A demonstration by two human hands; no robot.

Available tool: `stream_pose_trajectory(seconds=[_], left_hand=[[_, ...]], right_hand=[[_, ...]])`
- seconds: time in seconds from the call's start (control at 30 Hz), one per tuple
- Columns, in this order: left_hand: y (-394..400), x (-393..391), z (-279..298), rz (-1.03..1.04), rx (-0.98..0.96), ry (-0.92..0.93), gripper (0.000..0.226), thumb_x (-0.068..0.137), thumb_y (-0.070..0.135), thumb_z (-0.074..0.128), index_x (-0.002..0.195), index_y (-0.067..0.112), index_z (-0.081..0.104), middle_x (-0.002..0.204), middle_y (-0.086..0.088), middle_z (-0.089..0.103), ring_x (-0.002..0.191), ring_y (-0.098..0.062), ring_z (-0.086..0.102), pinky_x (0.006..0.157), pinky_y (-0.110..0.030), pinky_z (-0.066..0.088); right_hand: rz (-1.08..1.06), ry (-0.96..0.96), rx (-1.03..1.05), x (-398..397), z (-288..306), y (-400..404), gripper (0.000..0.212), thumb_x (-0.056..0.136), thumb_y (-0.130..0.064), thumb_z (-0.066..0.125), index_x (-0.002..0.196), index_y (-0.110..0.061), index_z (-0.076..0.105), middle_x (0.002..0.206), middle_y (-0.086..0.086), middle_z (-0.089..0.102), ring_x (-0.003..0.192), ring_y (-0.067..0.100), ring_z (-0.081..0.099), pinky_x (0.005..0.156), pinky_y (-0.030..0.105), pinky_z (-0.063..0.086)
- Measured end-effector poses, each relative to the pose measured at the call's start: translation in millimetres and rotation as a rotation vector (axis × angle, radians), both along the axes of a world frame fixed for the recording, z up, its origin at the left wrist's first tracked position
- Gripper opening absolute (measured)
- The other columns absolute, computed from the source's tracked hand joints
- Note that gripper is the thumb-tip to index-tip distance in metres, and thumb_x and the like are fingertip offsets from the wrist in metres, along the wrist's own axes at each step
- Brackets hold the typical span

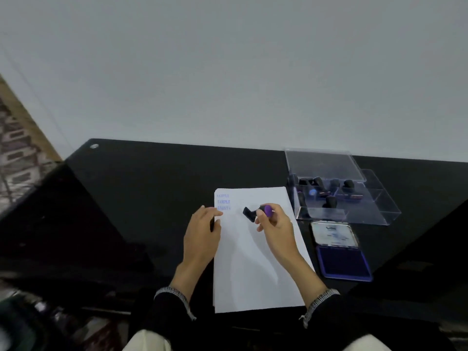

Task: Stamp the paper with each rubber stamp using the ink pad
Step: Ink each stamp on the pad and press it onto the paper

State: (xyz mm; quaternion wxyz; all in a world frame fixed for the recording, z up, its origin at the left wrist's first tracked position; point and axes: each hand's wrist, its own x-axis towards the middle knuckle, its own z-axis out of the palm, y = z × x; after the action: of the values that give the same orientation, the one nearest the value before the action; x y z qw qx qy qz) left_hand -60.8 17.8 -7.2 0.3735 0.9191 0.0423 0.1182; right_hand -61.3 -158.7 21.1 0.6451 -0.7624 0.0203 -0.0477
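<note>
Stamp (255,211) gripped by right hand (274,220) above paper (255,262).

Paper (255,262): white sheet, flat on black table, three blue "SAMPLE" imprints at far-left corner.
Rubber stamp (255,211): black, purple-capped handle, tilted above paper.
Ink pad (342,252): open, blue, right of paper.
Remaining stamps (329,196): inside clear box.

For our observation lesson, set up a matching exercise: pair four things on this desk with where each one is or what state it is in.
Things:
1. black rubber stamp with purple cap
2. blue ink pad in its open tin
3. clear plastic box of stamps
4. white sheet of paper

States:
A. pressed at its left edge by the left hand
B. lid open, nearest the front right
C. gripped in the right hand
D. behind the ink pad

Pairs: 1-C, 2-B, 3-D, 4-A
</note>
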Motion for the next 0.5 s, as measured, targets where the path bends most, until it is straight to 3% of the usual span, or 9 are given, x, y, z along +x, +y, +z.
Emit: stream_pose_trajectory(seconds=[0.1,0.2,0.37,0.5], left_hand=[[22,6,-5,0.010,0.158,0.014,0.030,0.095,0.033,0.057,0.123,0.024,0.063,0.144,0.008,0.047,0.145,-0.013,0.021,0.119,-0.037,0.018],[32,11,-8,-0.037,0.211,0.035,0.040,0.093,0.042,0.057,0.128,0.025,0.059,0.149,0.008,0.042,0.147,-0.014,0.015,0.120,-0.037,0.007],[34,16,-16,-0.062,0.223,0.029,0.045,0.093,0.048,0.054,0.132,0.027,0.055,0.150,0.009,0.039,0.148,-0.013,0.013,0.120,-0.036,0.004],[34,16,-22,-0.049,0.202,0.012,0.045,0.092,0.049,0.053,0.132,0.029,0.054,0.149,0.010,0.040,0.146,-0.010,0.016,0.120,-0.033,0.003]], right_hand=[[0.059,-0.018,-0.172,17,0,14,0.007,0.098,-0.024,0.052,0.104,-0.020,0.053,0.091,0.005,0.062,0.076,0.017,0.057,0.059,0.011,0.045],[0.168,-0.034,-0.377,36,8,24,0.012,0.098,-0.028,0.049,0.109,-0.023,0.048,0.095,0.001,0.059,0.075,0.010,0.054,0.059,0.011,0.040],[0.371,-0.079,-0.662,63,24,38,0.019,0.099,-0.032,0.048,0.114,-0.021,0.047,0.103,0.000,0.059,0.077,0.010,0.055,0.063,0.014,0.043],[0.431,-0.061,-0.726,75,21,48,0.021,0.098,-0.034,0.049,0.112,-0.018,0.048,0.103,0.005,0.062,0.078,0.015,0.058,0.062,0.016,0.043]])
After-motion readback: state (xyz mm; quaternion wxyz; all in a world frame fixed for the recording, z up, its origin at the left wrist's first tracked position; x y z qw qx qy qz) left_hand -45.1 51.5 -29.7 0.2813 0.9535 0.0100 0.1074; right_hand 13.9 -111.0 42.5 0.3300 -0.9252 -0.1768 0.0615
